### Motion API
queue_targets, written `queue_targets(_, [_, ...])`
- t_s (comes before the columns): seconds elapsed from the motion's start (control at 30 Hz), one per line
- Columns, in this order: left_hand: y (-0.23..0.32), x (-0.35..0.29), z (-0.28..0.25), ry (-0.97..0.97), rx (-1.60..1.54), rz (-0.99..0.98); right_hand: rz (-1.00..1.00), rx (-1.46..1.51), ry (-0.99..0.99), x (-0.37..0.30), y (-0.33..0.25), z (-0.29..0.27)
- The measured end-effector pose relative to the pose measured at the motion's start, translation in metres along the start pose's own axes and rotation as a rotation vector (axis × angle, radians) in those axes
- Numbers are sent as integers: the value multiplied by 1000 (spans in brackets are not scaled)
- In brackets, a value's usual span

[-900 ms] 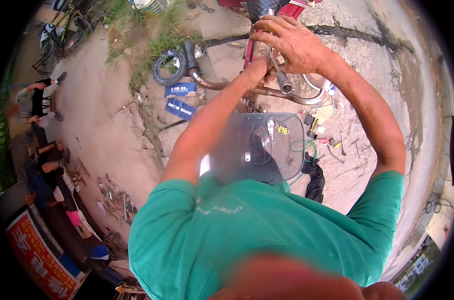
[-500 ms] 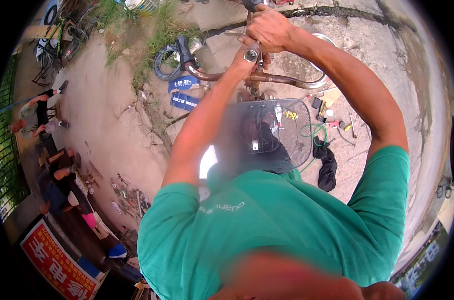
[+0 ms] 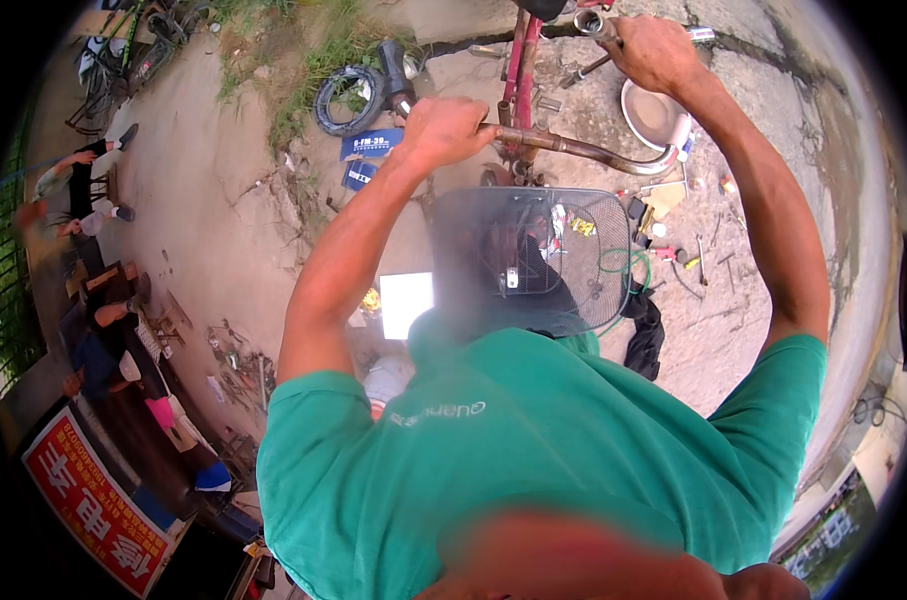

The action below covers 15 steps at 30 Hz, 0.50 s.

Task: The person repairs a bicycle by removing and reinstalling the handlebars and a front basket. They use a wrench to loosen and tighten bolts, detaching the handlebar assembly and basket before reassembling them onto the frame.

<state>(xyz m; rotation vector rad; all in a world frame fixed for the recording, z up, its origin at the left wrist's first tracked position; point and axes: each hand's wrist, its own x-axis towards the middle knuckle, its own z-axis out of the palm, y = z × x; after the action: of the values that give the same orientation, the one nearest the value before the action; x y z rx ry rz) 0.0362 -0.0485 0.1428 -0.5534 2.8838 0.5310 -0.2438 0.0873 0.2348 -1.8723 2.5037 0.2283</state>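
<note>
My left hand (image 3: 446, 132) is closed round a rusty bicycle handlebar (image 3: 559, 143), near its left end. A dark grip (image 3: 394, 68) sits beyond that hand, and the bar's right end curves back toward me. My right hand (image 3: 656, 55), raised at the far right, is wrapped round a metal tool with a round, hollow-looking end (image 3: 591, 24). Its full shape is hidden by my fingers. A dark rod (image 3: 586, 72) shows below that hand; I cannot tell whether it belongs to the tool. The red bicycle frame (image 3: 521, 75) stands beyond the bar, and a wire basket (image 3: 604, 265) is on my side.
A white basin (image 3: 649, 115) lies beyond the bar's right end. Hand tools (image 3: 702, 260), a green hose (image 3: 629, 262) and a black cloth (image 3: 646, 335) lie at right. A coiled tyre (image 3: 349, 100) and blue cardboard (image 3: 372, 143) are at left. A person sits far left (image 3: 74, 190).
My hands have parted from the middle of the handlebar. The left moved left onto the bar; the right swung away to the right with the metal tool.
</note>
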Motion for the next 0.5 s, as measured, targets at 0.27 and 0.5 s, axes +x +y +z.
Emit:
queue_targets(0.27, [1, 5, -3, -56, 70, 112, 324, 709, -27, -80, 46, 78])
queue_targets(0.5, [-14, 16, 6, -80, 36, 196, 460, 554, 309, -154, -27, 135])
